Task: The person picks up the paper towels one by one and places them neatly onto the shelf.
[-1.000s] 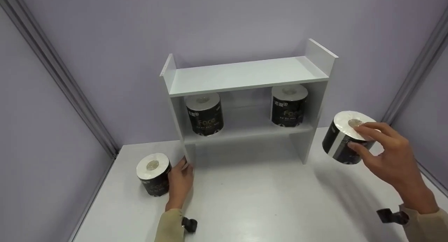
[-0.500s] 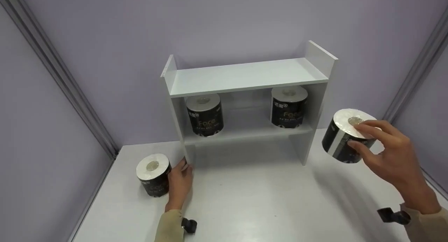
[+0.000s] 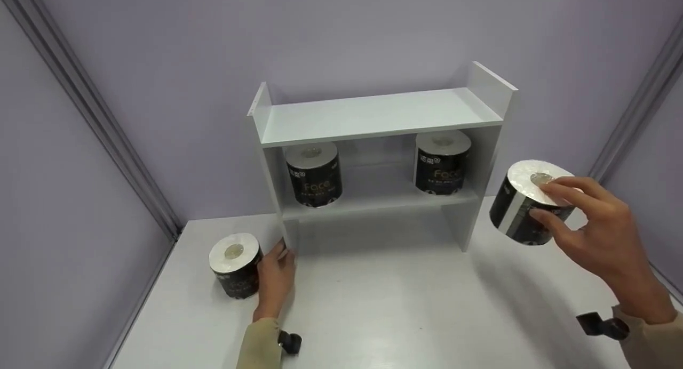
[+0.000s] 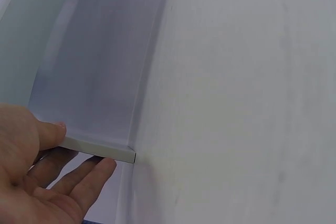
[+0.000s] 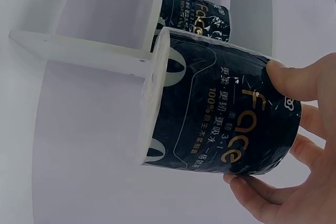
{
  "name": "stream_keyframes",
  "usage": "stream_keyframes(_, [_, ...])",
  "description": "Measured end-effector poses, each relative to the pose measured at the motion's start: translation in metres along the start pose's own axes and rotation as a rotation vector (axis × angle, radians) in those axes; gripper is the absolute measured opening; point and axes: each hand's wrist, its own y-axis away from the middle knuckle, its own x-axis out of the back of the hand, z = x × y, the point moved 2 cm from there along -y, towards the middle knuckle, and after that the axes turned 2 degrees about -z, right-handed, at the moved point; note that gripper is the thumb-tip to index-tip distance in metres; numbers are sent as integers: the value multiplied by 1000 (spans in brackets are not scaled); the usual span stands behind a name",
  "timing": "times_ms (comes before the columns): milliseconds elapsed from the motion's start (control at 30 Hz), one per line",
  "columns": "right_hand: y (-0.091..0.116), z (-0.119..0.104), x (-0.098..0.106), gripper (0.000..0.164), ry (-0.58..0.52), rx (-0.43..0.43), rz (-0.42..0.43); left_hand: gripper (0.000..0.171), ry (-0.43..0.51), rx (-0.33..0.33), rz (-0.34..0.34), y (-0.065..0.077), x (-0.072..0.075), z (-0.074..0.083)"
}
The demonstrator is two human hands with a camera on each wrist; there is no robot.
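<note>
My right hand (image 3: 603,233) holds a toilet paper roll (image 3: 515,214) in a black "Face" wrapper, raised over the table to the right of the white shelf (image 3: 373,206). Thumb and fingers grip it near its upper end, and the roll tilts a little. Low on the left, my left hand (image 3: 275,281) pinches the front edge of the shelf's side panel (image 4: 100,150), thumb on one face and fingers on the other. Just left of that hand, another roll (image 3: 237,283) stands upright on the table. Two more rolls, a left one (image 3: 315,185) and a right one (image 3: 440,171), stand on the middle board.
The shelf's top board (image 3: 373,115) has raised side panels at both ends. Behind it rises a pale wall (image 3: 363,33). The white table (image 3: 368,305) reaches forward from the shelf, and side walls with metal frame posts flank it.
My right hand has lifted the roll slightly. My left hand stays on the shelf's side panel, and the other rolls have not moved.
</note>
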Motion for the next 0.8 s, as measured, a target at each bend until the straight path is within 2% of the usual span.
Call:
stream_keyframes(167, [-3,-2,-1,54,-1,-1,6,42,20,-7,-10,0,0,2])
stream_keyframes(433, [-7,-9,-3,50,36,-15,3,41,1,-15,0,-1,-1,2])
stream_keyframes(800, [-17,-21,-5,47,88,-1,4,41,-10,8,3,0,1,0])
